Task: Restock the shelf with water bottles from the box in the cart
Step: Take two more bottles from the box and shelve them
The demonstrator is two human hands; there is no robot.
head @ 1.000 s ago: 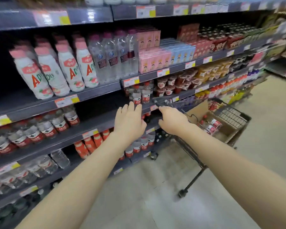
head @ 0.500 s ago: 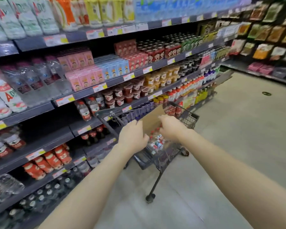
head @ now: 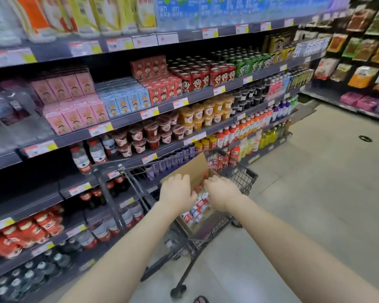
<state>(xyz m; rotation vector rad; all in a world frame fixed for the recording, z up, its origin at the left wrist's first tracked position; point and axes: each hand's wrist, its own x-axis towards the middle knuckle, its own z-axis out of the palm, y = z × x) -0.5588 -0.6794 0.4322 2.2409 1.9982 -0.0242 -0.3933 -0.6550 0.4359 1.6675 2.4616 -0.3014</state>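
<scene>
Both hands are lowered into the open cardboard box (head: 192,169) that is carried in the wire cart (head: 244,174), the left hand (head: 177,192) at the box's left side and the right hand (head: 222,193) at its right. The red-capped water bottles (head: 200,203) are seen between and just below the two hands, caps turned up and away, so their long axes appear to run from near to far. The fingers of both hands are bent downward among the bottles; whether any bottle is gripped cannot be told. The shelf (head: 37,193) with matching bottles (head: 81,159) lies to the left, nearer the left hand, so a leftward carry is judged likely.
</scene>
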